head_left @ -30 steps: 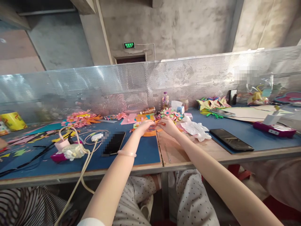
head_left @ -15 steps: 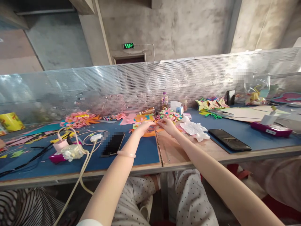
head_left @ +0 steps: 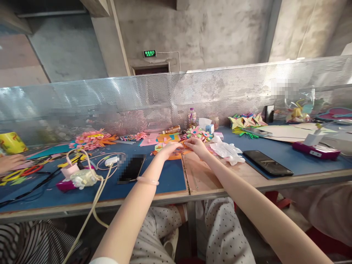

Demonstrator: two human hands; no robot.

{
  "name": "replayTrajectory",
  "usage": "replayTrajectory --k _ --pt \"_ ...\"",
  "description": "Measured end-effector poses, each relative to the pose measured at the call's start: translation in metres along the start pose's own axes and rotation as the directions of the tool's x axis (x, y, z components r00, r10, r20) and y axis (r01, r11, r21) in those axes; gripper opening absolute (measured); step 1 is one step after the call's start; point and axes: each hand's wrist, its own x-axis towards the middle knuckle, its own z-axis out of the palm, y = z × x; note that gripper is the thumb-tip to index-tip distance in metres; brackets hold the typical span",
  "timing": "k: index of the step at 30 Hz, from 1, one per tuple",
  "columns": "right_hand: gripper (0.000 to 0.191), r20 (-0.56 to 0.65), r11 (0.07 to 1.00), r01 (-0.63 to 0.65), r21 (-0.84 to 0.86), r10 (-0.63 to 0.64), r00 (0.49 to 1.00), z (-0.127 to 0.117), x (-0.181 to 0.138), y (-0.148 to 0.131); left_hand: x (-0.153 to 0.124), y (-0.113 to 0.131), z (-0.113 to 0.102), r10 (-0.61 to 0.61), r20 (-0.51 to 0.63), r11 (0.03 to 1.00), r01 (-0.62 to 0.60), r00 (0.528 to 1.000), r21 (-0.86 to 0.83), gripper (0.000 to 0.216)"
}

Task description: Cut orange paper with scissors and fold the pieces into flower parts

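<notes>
Both my arms reach far out over the blue table. My left hand and my right hand meet at a small orange paper piece, with the fingers of both pinched on it. An orange paper sheet lies on the table just under my hands. A paper flower of pink, green and yellow loops sits right behind my right hand. A pale bangle rings my left wrist.
A dark phone lies left of my hands, another phone to the right, beside crumpled white tissue. A white charger and cables sit at the left. Another person's hand holds scissors at the far left. A perforated metal screen backs the table.
My hands stay pinched at the same spot on the orange piece. Another person's hand with scissors has come into view at the far left edge.
</notes>
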Motion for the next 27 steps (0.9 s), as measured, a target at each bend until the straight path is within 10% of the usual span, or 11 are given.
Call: replayTrajectory --k 27 --pt "0.034 -0.041 1.000 0.009 -0.005 -0.009 0.999 -0.0031 0.0016 -0.0005 -0.0021 0.0028 0.0006 0.137 -0.018 0.987 -0.135 0.990 0.087 0.024"
